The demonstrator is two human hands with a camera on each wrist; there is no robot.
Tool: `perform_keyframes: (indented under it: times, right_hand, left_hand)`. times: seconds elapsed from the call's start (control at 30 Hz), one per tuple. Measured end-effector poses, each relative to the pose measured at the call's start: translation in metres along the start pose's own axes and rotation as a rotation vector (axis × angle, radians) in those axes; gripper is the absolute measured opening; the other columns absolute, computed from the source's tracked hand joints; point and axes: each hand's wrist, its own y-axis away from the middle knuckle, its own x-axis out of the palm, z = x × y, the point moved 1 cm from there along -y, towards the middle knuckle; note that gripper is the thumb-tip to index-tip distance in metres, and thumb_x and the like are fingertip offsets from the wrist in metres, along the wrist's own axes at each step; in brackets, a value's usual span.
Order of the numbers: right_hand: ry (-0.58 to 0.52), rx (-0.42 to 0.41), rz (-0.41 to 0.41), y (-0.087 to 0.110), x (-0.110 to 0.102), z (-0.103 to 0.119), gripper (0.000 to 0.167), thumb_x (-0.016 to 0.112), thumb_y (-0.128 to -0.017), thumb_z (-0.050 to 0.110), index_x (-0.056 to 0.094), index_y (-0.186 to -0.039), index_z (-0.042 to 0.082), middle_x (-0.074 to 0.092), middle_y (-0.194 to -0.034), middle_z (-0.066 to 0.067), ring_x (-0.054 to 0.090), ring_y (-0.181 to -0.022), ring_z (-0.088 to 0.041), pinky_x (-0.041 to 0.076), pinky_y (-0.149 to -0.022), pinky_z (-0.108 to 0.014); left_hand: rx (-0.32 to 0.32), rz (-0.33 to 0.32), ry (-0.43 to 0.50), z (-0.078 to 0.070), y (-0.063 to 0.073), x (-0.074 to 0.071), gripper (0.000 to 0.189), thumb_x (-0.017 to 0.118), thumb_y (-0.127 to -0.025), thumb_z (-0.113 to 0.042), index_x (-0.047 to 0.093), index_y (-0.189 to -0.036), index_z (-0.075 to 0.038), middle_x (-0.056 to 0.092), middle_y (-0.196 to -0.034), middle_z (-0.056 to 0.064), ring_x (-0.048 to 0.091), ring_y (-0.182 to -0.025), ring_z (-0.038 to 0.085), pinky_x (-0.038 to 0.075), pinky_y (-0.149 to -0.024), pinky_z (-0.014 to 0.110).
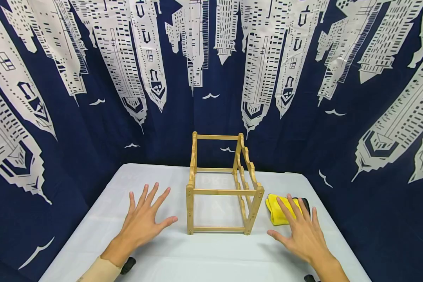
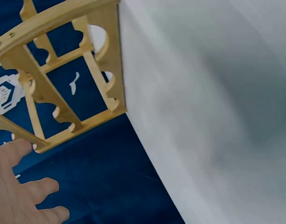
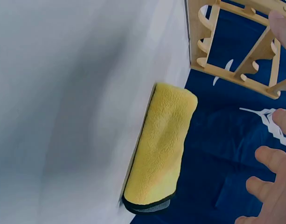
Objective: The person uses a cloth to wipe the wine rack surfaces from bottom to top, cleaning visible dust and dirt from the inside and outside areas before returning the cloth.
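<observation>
A wooden rack [image 1: 216, 192] with scalloped rails stands upright on the table. To its left, my left hand [image 1: 141, 223] is held over the table with fingers spread, holding nothing. My right hand [image 1: 304, 239] is spread likewise on the other side, its fingertips overlapping a folded yellow cloth [image 1: 276, 209] in the head view. In the right wrist view the cloth [image 3: 161, 144] shows a dark edge and a grey underside, apart from the fingers [image 3: 271, 158]. The left wrist view has the rack [image 2: 82, 123] beyond the fingers [image 2: 42, 189].
The white table [image 1: 155, 258] carries the rack and cloth. Behind and beside it hangs a navy curtain [image 1: 169, 137] printed with white upside-down buildings. A black wrist band piece [image 1: 128, 265] shows under the left wrist.
</observation>
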Motion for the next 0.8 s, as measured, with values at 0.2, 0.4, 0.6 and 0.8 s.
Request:
perform_keyframes:
  times: [0.2,0.4,0.6,0.8]
  right_hand:
    - [-0.024,-0.023,-0.031,-0.007,0.000,-0.009,0.105,0.084,-0.095,0.072,0.041,-0.181,0.030,0.041,-0.187,-0.019,0.041,-0.167,-0.059,0.015,-0.142,-0.086]
    - [-0.016,-0.047,-0.056,-0.017,0.001,-0.018,0.099,0.087,-0.097,0.060,0.046,-0.179,0.025,0.046,-0.183,-0.022,0.045,-0.165,-0.057,0.029,-0.137,-0.086]
    - [-0.017,-0.031,-0.033,-0.030,0.004,-0.027,0.095,0.086,-0.100,0.056,0.045,-0.179,0.023,0.047,-0.182,-0.024,0.047,-0.163,-0.059,0.036,-0.131,-0.087]
    - [-0.041,-0.014,0.023,-0.042,0.013,-0.037,0.087,0.082,-0.104,0.055,0.048,-0.177,0.021,0.047,-0.182,-0.024,0.046,-0.164,-0.059,0.032,-0.134,-0.087]
  left_hand:
    - [0.068,-0.105,0.059,-0.012,-0.008,-0.009,0.097,0.078,-0.101,-0.074,0.036,-0.183,-0.043,0.035,-0.192,0.011,0.032,-0.178,0.050,0.008,-0.141,0.088]
    - [0.189,-0.220,0.130,-0.033,-0.019,-0.023,0.094,0.085,-0.102,-0.060,0.042,-0.182,-0.035,0.046,-0.187,0.007,0.046,-0.172,0.043,0.024,-0.138,0.088]
    - [0.312,-0.270,0.250,-0.056,-0.032,-0.033,0.087,0.089,-0.104,-0.041,0.048,-0.179,-0.029,0.050,-0.185,0.006,0.051,-0.170,0.037,0.035,-0.137,0.083]
    - [0.438,-0.315,0.316,-0.070,-0.043,-0.033,0.076,0.091,-0.103,-0.029,0.059,-0.172,-0.024,0.059,-0.176,0.011,0.058,-0.163,0.038,0.048,-0.134,0.073]
